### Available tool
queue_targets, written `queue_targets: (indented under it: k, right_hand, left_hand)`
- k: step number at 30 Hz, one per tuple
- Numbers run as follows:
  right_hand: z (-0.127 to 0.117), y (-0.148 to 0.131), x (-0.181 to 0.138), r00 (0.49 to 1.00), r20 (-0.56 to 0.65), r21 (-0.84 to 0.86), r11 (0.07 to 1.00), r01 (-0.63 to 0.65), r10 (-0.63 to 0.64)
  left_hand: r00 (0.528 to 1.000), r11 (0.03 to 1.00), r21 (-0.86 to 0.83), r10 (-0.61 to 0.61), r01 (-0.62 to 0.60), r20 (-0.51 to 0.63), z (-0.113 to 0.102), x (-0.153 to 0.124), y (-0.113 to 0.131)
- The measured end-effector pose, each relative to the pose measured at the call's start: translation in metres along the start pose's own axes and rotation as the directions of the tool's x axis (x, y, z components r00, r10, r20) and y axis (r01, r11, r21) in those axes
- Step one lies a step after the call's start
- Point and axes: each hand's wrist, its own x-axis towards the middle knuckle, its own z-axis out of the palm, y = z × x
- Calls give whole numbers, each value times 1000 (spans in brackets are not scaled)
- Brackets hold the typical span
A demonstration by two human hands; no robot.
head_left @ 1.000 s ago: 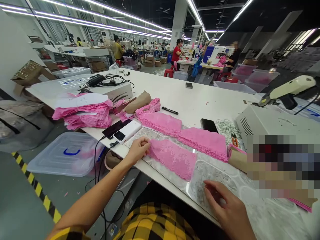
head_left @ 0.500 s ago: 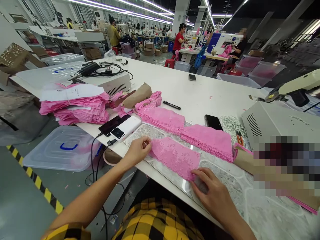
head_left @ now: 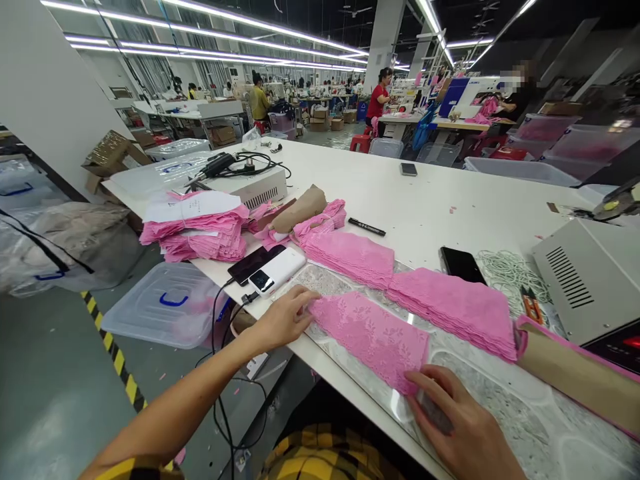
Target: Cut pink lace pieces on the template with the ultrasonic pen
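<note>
A piece of pink floral lace (head_left: 373, 337) lies flat on the marbled mat (head_left: 500, 400) at the table's near edge. My left hand (head_left: 287, 319) is closed on its left end, thumb and fingers pinched together. At the near right corner, my right hand (head_left: 457, 417) grips the lace between thumb and fingertips. Just beyond it are two stacks of pink fabric pieces, a left stack (head_left: 350, 257) and a right stack (head_left: 453, 305), lying end to end.
Left of the mat lie a white power bank (head_left: 283, 267) with cables and a bundled pile of pink pieces (head_left: 200, 230). Behind the stacks are a marker (head_left: 367, 227) and a black phone (head_left: 463, 265). Orange-handled snips (head_left: 531, 305) lie beside a grey machine box (head_left: 595, 273).
The camera view has turned, so the table and everything on it sit farther right and lower. Both hands stay at the same ends of the lace, which still lies flat.
</note>
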Motion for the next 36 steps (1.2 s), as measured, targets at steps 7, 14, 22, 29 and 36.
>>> queue_targets:
  k: [7,14,22,29,36]
  right_hand:
    - [9,5,-1,999,-6,7,999,44,-43]
    - [-18,3,22,949,215,289,913,-289,232]
    - [-33,50,103,782,310,421,660,-623,541]
    - [-4,96,219,883,-46,393,821,-414,468]
    - [56,86,200,983,45,312,932,-184,179]
  left_hand:
    - [965,968,92,218,-232,144,-7,2,-22]
    - [961,969,49,232,-241,150,-10,17,-11]
    - [965,976,26,209,-216,159,-65,115,8]
    - [971,971,164,196,-173,-139,-107,205,-7]
    - [971,926,298,240,-233,13,-77,168,-54]
